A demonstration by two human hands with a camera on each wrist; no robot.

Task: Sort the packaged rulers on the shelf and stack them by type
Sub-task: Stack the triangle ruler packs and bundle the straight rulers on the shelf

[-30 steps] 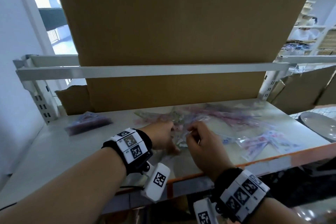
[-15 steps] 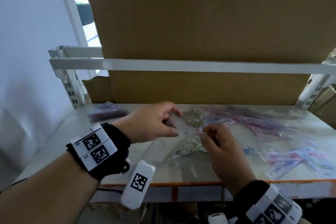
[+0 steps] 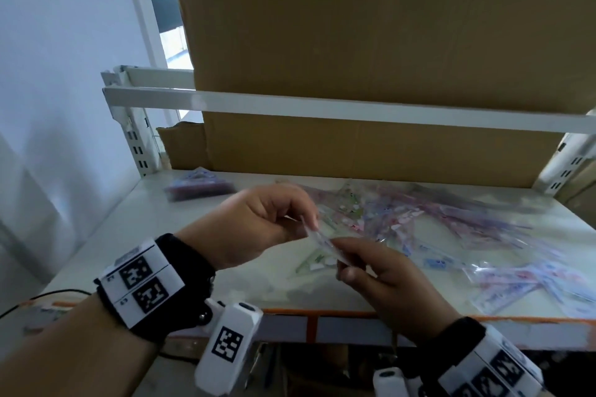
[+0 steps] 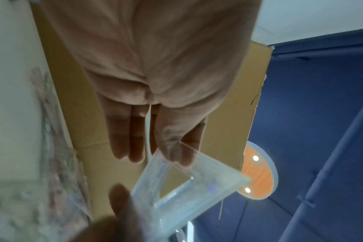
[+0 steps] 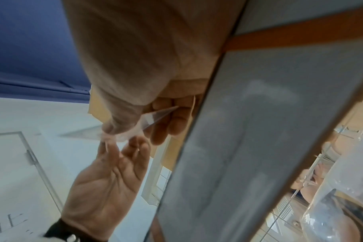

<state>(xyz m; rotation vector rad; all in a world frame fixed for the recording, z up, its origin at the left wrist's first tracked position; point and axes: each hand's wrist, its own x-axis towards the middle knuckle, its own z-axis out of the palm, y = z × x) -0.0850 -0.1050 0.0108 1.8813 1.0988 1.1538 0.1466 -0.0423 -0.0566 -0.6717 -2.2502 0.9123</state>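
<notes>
Above the front edge of a white shelf (image 3: 206,206), two hands share one clear packaged triangular ruler (image 4: 189,188) — the left hand (image 3: 258,229) pinches its upper corner between thumb and fingers, the right hand (image 3: 383,280) pinches the lower end. A loose heap of packaged rulers (image 3: 451,219) sprawls across the shelf at two o'clock from the hands; a small purple stack (image 3: 200,187) lies at eleven o'clock — near a cardboard box (image 3: 371,42).
</notes>
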